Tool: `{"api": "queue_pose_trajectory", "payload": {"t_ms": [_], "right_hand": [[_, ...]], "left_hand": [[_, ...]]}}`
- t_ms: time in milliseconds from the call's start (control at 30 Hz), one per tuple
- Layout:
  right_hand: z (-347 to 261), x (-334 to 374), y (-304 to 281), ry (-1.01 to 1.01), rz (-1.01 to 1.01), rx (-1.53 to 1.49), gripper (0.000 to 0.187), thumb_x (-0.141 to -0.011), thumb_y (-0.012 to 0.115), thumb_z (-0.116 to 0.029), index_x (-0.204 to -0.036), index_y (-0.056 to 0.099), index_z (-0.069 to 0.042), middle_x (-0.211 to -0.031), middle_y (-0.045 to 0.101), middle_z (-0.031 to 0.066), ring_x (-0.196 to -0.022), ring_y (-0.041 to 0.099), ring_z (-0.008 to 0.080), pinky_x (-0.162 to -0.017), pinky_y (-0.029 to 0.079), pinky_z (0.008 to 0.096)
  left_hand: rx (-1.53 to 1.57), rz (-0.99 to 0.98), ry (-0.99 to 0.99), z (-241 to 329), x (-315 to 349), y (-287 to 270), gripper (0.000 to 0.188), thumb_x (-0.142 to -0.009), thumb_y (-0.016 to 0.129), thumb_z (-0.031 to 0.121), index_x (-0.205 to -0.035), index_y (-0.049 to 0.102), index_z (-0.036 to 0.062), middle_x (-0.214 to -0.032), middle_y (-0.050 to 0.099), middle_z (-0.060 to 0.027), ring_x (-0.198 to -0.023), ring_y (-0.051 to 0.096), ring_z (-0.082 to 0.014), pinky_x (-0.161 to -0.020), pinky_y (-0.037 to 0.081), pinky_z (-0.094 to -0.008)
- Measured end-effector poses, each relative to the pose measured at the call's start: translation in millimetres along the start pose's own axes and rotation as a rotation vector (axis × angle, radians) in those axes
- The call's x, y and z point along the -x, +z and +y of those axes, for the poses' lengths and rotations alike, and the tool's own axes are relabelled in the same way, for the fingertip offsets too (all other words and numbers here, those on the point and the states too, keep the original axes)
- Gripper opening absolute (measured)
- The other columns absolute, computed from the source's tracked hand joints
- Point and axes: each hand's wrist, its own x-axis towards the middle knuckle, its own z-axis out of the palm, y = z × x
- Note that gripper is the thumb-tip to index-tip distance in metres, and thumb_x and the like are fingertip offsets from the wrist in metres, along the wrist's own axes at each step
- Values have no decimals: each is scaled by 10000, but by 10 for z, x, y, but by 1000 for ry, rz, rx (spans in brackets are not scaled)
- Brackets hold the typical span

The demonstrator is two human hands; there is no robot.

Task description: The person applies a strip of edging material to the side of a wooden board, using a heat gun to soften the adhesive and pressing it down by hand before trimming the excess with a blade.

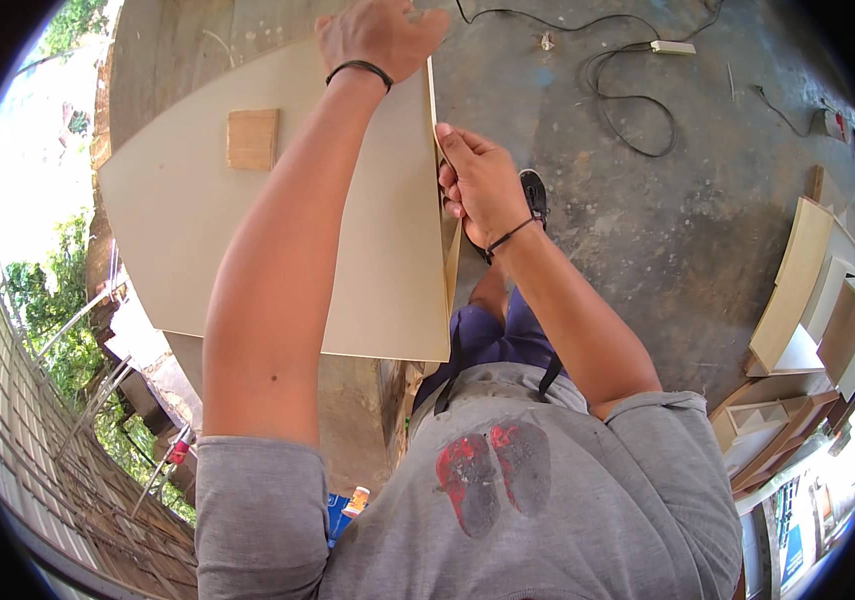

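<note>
A large cream-white board lies flat in front of me, its long right edge running away from me. At that edge, my right hand is closed, thumb against curled fingers, pinching a thin edge banding strip. Part of this tan strip hangs loose below the hand, beside the board's edge. Farther up, my left hand is curled over the far part of the same edge. Its fingertips are hidden or cut off by the top of the picture, so what they grip cannot be made out.
A small square wood block rests on the board. Right of me, a black cable with a white power strip lies on the concrete floor. Wooden cabinet parts stand at the far right. A metal grille is at left.
</note>
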Motion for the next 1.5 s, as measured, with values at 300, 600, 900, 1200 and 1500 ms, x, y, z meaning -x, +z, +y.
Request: {"api": "queue_pose_trajectory", "payload": {"t_ms": [300,600,900,1200,1500], "right_hand": [[37,82,-57,11,-12,170,307,-929,567,-325,-871,620,-29,-564,529,11,-390,451,66,-351,355,213],[422,509,-249,76,-43,220,324,-941,548,-327,-964,656,-22,-555,533,16,-379,443,64,-356,358,212],[603,632,-333,-5,-9,122,289,-939,565,-273,-990,657,-4,-564,535,26,-399,438,63,-370,349,210],[573,651,-406,32,-25,-5,284,-933,579,-261,-1029,644,-2,-562,502,11,-394,399,60,-366,322,203],[406,758,-778,0,18,-180,269,-925,589,-251,-1046,627,-14,-539,479,8,-364,376,57,-332,294,206]], "left_hand": [[26,-43,-35,52,-8,-57,405,-729,507,427,-802,712,85,-883,658,-204,-865,631,-380,-788,475,-467],[1,39,-13,24,-60,-23,431,-720,521,444,-828,710,72,-892,647,-227,-860,631,-396,-777,491,-457],[49,120,145,-165,-183,180,462,-738,538,465,-766,684,27,-838,625,-257,-817,624,-409,-730,488,-464],[76,96,106,-105,-170,131,460,-723,557,442,-725,658,-7,-792,606,-276,-769,627,-414,-697,479,-468],[87,84,147,-141,-194,161,467,-748,537,435,-731,658,-16,-792,608,-276,-786,627,-409,-706,481,-453]]}}
